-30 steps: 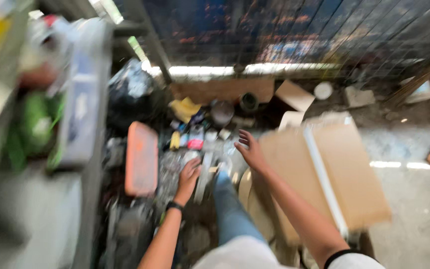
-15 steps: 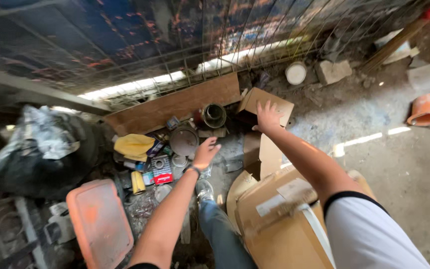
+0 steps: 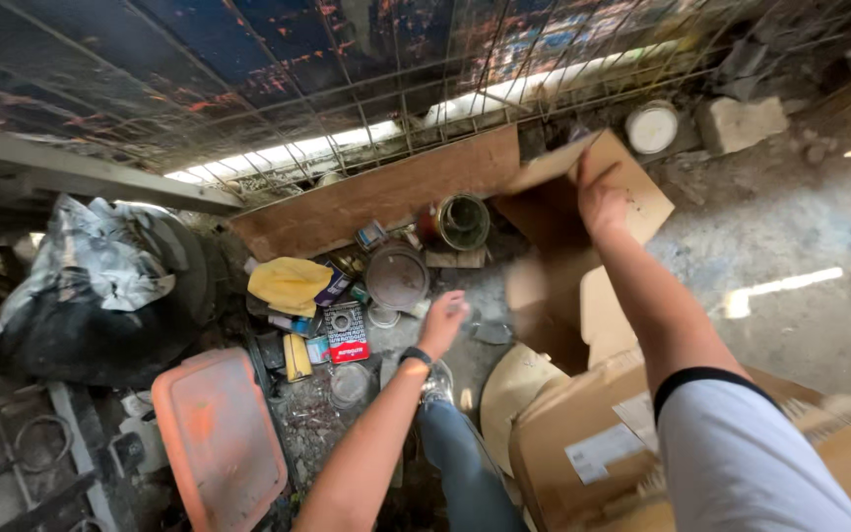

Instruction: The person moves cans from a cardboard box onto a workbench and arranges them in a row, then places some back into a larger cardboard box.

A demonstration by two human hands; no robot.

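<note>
Two hands are out: your right hand [image 3: 603,202] grips the cardboard flap [image 3: 632,182] up by the wire fence, while your left hand [image 3: 442,320] hovers loosely curled, empty, nearer the round tin lid [image 3: 397,277].

Daylight enters through a bright, overexposed gap under the far rusty wire mesh fence [image 3: 366,89] and streaks the grey concrete floor [image 3: 800,246] at right, while the left side lies in deep shadow, and the moving left hand [image 3: 442,320] is slightly blurred.
</note>
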